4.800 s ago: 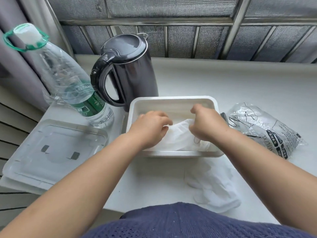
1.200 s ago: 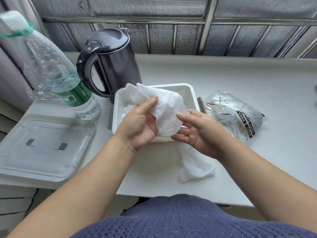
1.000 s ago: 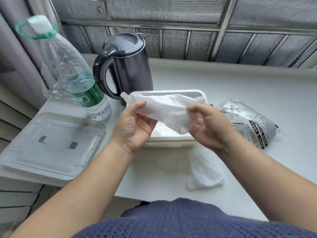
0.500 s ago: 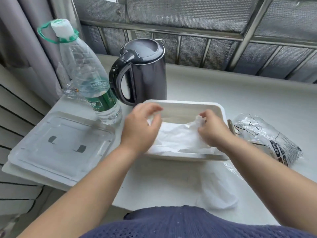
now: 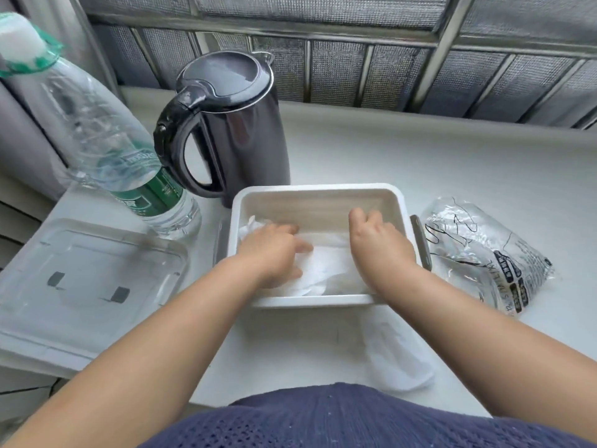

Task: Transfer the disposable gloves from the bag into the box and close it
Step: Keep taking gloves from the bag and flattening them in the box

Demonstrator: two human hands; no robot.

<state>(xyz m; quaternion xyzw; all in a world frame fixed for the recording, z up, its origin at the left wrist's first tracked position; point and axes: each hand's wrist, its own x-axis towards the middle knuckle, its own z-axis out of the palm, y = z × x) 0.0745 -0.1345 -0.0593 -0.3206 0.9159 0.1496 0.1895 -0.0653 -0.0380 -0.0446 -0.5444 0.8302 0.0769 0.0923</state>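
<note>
Spreading across the whole view, the white counter [image 5: 420,163] carries everything. At its left end the clear lid [image 5: 87,279] lies flat, apart from the box. Behind the lid stands a plastic water bottle [image 5: 106,140] with a green label, and just beside it the dark kettle [image 5: 245,130] stands upright, its handle turned toward the bottle. The white box [image 5: 316,190] stands open in front of the kettle, very near to its base. On the right side of the box, just beside its grey clip [image 5: 421,244], lies the clear bag [image 5: 484,253], crumpled and printed in black. Inside the box the white gloves [image 5: 326,263] lie as a flat pile on the bottom. One loose glove [image 5: 397,363] lies on the counter in front of the box, partly under the right forearm. Both hands are inside the box. The left hand [image 5: 274,253] rests palm down on the gloves, with its fingers loosely stretched and gripping nothing. The right hand [image 5: 378,247] is at the right end of the box with its fingers bent downward. Their tips are hidden, so I cannot tell whether it holds a glove.
</note>
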